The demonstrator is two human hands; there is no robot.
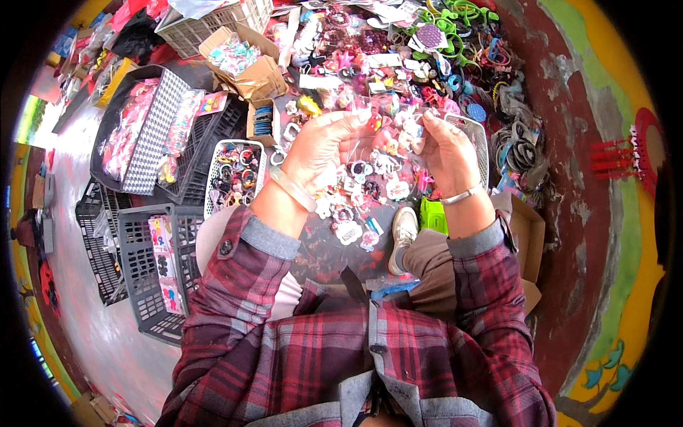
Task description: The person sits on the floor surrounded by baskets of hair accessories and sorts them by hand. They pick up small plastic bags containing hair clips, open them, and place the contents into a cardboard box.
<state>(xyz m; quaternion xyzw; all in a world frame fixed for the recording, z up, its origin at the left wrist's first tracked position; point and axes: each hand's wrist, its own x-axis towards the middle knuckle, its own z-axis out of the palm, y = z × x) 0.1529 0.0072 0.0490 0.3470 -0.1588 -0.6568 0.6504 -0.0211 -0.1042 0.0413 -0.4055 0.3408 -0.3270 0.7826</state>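
Observation:
My left hand [321,151] and my right hand [449,151] are raised in front of me over a heap of hair accessories. Thumbs and fingertips of both hands pinch what looks like a clear plastic bag [388,136] with small pink, red and white ornaments in it. Its outline blends into the heap behind. Below the hands lie loose hair ties [359,171] with white and pink charms. A white flower-shaped piece [348,231] rests on the dark floor nearer to me.
Left of my hands stand a white basket [211,186] of hair ties, a small carton [250,122], a houndstooth box [148,135] and a grey crate [135,285]. Green headbands [455,25] pile up at the far right. My shoe [404,238] is beside a bright green item [433,215].

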